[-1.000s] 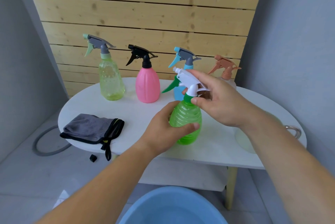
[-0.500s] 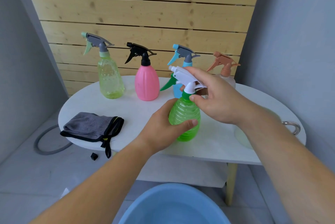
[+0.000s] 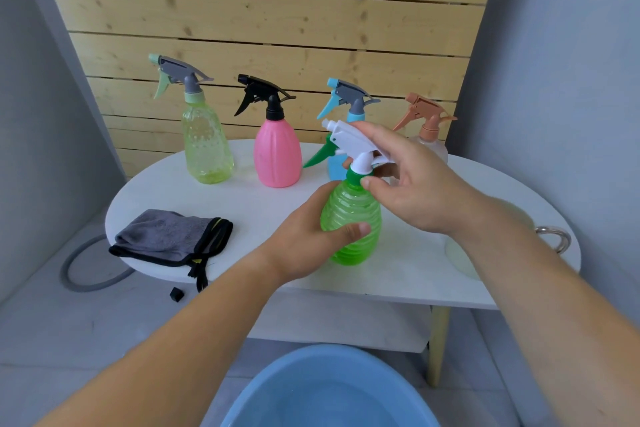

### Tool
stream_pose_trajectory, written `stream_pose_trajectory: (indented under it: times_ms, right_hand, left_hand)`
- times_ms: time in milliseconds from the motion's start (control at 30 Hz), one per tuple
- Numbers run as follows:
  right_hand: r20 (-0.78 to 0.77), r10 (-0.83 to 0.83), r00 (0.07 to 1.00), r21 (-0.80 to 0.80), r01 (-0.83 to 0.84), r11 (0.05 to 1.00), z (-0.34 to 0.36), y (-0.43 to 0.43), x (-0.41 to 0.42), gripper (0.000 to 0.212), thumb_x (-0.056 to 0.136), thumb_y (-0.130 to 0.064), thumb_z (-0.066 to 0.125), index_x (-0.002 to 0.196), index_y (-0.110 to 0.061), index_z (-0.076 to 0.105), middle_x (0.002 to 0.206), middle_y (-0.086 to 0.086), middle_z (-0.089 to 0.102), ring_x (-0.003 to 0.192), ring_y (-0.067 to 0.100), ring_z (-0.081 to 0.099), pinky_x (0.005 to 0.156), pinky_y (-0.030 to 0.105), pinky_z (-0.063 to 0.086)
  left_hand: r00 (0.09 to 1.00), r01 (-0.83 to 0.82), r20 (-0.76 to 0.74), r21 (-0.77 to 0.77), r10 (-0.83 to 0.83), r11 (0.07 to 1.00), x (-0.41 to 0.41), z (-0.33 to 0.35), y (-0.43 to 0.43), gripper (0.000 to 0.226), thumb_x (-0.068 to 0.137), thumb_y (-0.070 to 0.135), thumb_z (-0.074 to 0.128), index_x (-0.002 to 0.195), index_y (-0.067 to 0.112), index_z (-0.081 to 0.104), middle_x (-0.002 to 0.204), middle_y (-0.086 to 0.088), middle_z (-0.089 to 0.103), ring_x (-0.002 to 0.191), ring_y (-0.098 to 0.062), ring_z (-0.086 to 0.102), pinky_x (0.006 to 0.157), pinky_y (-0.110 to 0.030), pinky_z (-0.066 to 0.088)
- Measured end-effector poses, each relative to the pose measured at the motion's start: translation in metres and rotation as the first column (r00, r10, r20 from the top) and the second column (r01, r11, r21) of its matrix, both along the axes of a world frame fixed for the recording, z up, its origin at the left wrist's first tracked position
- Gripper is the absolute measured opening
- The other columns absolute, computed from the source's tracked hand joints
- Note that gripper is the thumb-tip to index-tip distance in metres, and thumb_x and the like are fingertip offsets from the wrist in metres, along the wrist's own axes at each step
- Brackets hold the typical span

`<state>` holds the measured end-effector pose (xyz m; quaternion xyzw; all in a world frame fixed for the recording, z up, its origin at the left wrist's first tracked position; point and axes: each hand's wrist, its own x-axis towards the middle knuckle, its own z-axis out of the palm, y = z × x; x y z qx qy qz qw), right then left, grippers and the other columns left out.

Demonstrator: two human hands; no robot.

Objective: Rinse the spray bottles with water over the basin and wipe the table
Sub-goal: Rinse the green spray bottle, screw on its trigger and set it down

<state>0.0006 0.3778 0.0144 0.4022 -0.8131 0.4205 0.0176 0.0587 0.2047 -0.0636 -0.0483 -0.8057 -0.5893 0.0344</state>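
A green ribbed spray bottle (image 3: pixel 353 219) with a white spray head stands on the white oval table (image 3: pixel 263 212). My left hand (image 3: pixel 311 236) grips its body from the left. My right hand (image 3: pixel 412 177) holds the white spray head, thumb at the green collar and fingers over the top. Behind stand a yellow-green bottle (image 3: pixel 204 146), a pink bottle (image 3: pixel 277 153), a blue bottle (image 3: pixel 337 167) partly hidden by the spray head, and a clear bottle with a tan head (image 3: pixel 429 136). A blue basin (image 3: pixel 329 392) sits on the floor below me.
A folded grey cloth with black trim (image 3: pixel 169 236) lies at the table's left front edge. A pale transparent container (image 3: pixel 464 253) and a metal ring (image 3: pixel 554 239) are at the right end. A grey hose (image 3: pixel 86 274) loops on the floor.
My right thumb has shifted down along the bottle's collar and the fingers have spread a little over the spray head. The bottle and my left hand stay in place.
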Motion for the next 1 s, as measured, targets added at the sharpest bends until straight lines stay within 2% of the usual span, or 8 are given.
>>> stream_pose_trajectory:
  times_ms: [200, 333, 433, 567, 633, 867, 933, 1000]
  right_hand:
    - [0.041, 0.038, 0.998, -0.011, -0.038, 0.999, 0.004, 0.000, -0.002, 0.065, 0.088, 0.005, 0.055, 0.135, -0.039, 0.047, 0.121, -0.022, 0.061, 0.116, 0.001, 0.056, 0.087, 0.018, 0.048]
    - [0.021, 0.022, 1.000, 0.009, -0.023, 1.000, 0.003, 0.000, -0.002, 0.065, 0.086, 0.003, 0.055, 0.139, -0.035, 0.048, 0.124, -0.018, 0.061, 0.120, 0.004, 0.055, 0.086, 0.021, 0.047]
    - [0.024, 0.022, 0.999, -0.010, -0.022, 1.000, 0.004, 0.001, -0.002, 0.064, 0.086, 0.005, 0.054, 0.139, -0.031, 0.048, 0.121, -0.017, 0.062, 0.117, 0.002, 0.057, 0.087, 0.021, 0.050]
    - [0.037, 0.025, 0.999, -0.025, -0.024, 0.999, 0.005, 0.006, -0.004, 0.063, 0.087, 0.005, 0.056, 0.140, -0.026, 0.048, 0.121, -0.012, 0.064, 0.115, 0.007, 0.059, 0.098, 0.038, 0.052]
    - [0.040, 0.037, 0.999, -0.012, -0.037, 0.999, 0.006, 0.007, -0.005, 0.063, 0.087, 0.005, 0.056, 0.140, -0.026, 0.048, 0.122, -0.012, 0.064, 0.116, 0.007, 0.059, 0.098, 0.036, 0.052]
    - [0.014, 0.032, 0.999, 0.009, -0.032, 0.999, 0.007, 0.008, 0.000, 0.061, 0.086, 0.006, 0.055, 0.137, -0.025, 0.050, 0.117, -0.017, 0.062, 0.114, 0.002, 0.057, 0.085, 0.015, 0.046]
    - [0.025, 0.026, 0.999, -0.003, -0.026, 1.000, 0.006, 0.008, 0.000, 0.060, 0.087, 0.004, 0.057, 0.138, -0.027, 0.048, 0.116, -0.016, 0.062, 0.114, 0.004, 0.057, 0.086, 0.021, 0.050]
    - [0.035, 0.018, 0.999, 0.000, -0.018, 1.000, 0.005, 0.009, -0.001, 0.060, 0.088, 0.001, 0.060, 0.140, -0.026, 0.045, 0.116, -0.013, 0.061, 0.112, 0.008, 0.058, 0.091, 0.034, 0.052]
  left_hand:
    - [0.999, -0.020, 0.042, 0.000, 0.020, 1.000, 0.001, -0.003, 0.003, 0.074, 0.074, 0.049, 0.076, 0.137, 0.032, 0.042, 0.129, 0.002, 0.063, 0.116, -0.012, 0.065, 0.104, -0.045, 0.054]
    - [0.992, -0.119, -0.045, -0.119, 0.114, 0.986, 0.002, -0.005, 0.010, 0.087, 0.066, 0.047, 0.092, 0.134, 0.034, 0.039, 0.133, 0.006, 0.043, 0.120, 0.002, 0.049, 0.100, -0.025, 0.047]
    - [0.979, -0.178, -0.113, -0.087, 0.168, 0.980, 0.001, -0.009, 0.013, 0.083, 0.063, 0.040, 0.096, 0.130, 0.033, 0.046, 0.123, 0.007, 0.059, 0.110, -0.002, 0.059, 0.090, -0.025, 0.053]
    - [0.988, -0.110, -0.112, -0.073, 0.102, 0.991, -0.001, -0.004, 0.013, 0.075, 0.065, 0.024, 0.089, 0.130, 0.030, 0.051, 0.110, 0.013, 0.068, 0.099, -0.001, 0.066, 0.086, -0.024, 0.056]
    - [0.994, -0.073, -0.086, -0.084, 0.065, 0.994, -0.002, -0.002, 0.012, 0.076, 0.064, 0.026, 0.081, 0.132, 0.030, 0.050, 0.111, 0.013, 0.068, 0.102, -0.004, 0.066, 0.090, -0.027, 0.057]
    - [0.999, -0.030, -0.035, -0.052, 0.028, 0.998, -0.005, -0.003, 0.011, 0.074, 0.064, 0.019, 0.077, 0.131, 0.034, 0.051, 0.112, 0.004, 0.070, 0.106, -0.019, 0.068, 0.096, -0.048, 0.058]
    - [0.999, -0.022, -0.031, -0.050, 0.020, 0.999, -0.005, -0.003, 0.010, 0.075, 0.064, 0.020, 0.076, 0.132, 0.034, 0.051, 0.114, 0.003, 0.070, 0.107, -0.019, 0.068, 0.097, -0.049, 0.057]
    - [0.999, -0.020, -0.038, -0.052, 0.018, 0.998, -0.005, -0.003, 0.010, 0.076, 0.065, 0.021, 0.077, 0.134, 0.034, 0.050, 0.116, 0.003, 0.069, 0.110, -0.019, 0.068, 0.099, -0.050, 0.056]
